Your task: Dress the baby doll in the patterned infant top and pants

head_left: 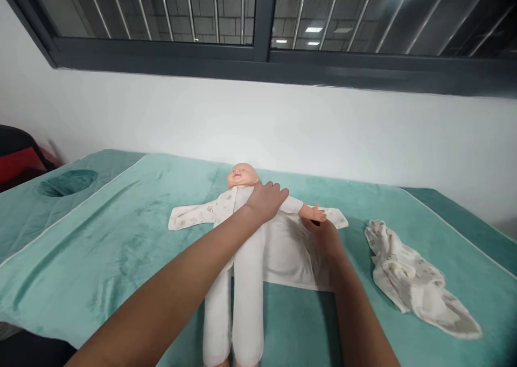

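A baby doll in a white bodysuit lies face up on the teal blanket, head toward the wall. Under it a white printed jacket is spread open, its left sleeve empty. My left hand rests flat on the doll's chest with fingers stretched out. My right hand lies on the jacket's open right panel, just below the doll's bare arm. Its fingertips curl at the fabric by the sleeve; whether they pinch it is unclear.
A crumpled printed garment lies on the blanket to the right. The bed has a round face hole at far left. A white wall and dark window frame stand behind. A red and black object sits at the left edge.
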The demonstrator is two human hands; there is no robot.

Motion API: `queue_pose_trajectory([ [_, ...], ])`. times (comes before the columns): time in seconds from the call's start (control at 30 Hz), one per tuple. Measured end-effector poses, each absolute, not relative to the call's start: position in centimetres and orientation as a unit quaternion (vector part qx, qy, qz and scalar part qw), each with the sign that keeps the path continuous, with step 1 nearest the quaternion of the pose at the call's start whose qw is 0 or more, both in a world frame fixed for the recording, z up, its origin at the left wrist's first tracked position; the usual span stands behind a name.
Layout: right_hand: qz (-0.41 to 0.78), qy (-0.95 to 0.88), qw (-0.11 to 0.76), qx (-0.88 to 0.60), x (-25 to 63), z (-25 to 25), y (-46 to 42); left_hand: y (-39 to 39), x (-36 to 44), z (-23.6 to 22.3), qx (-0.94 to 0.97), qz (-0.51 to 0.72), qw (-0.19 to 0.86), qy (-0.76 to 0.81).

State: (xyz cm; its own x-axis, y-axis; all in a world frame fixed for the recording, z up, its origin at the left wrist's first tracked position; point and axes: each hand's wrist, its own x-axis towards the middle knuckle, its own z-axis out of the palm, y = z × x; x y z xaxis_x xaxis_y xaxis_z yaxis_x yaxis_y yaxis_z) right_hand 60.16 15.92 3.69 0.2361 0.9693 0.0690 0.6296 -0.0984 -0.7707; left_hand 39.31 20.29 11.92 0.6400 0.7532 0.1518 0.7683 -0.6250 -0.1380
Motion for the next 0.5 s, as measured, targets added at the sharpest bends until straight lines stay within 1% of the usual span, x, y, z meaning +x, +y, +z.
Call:
queue_pose_trajectory([
  [0.07,0.276,-0.575,0.379,-0.671,61.3,4.2,16.8,20.4,39.2,12.3,-0.899,-0.01,0.101,-0.427],
  [0.17,0.302,-0.574,0.382,-0.658,62.8,4.8,17.3,20.5,39.2,12.7,-0.895,0.018,0.1,-0.433],
  [0.27,0.327,-0.533,0.437,-0.647,63.6,4.8,16.9,20.5,39.5,12.8,-0.891,0.035,0.095,-0.442],
  [0.37,0.381,-0.481,0.5,-0.611,63.6,4.8,16.0,20.5,40.1,12.5,-0.883,0.044,0.087,-0.46],
  [0.5,0.46,-0.435,0.546,-0.548,62.6,5.5,15.1,20.5,41.3,11.4,-0.871,0.028,0.068,-0.486],
])
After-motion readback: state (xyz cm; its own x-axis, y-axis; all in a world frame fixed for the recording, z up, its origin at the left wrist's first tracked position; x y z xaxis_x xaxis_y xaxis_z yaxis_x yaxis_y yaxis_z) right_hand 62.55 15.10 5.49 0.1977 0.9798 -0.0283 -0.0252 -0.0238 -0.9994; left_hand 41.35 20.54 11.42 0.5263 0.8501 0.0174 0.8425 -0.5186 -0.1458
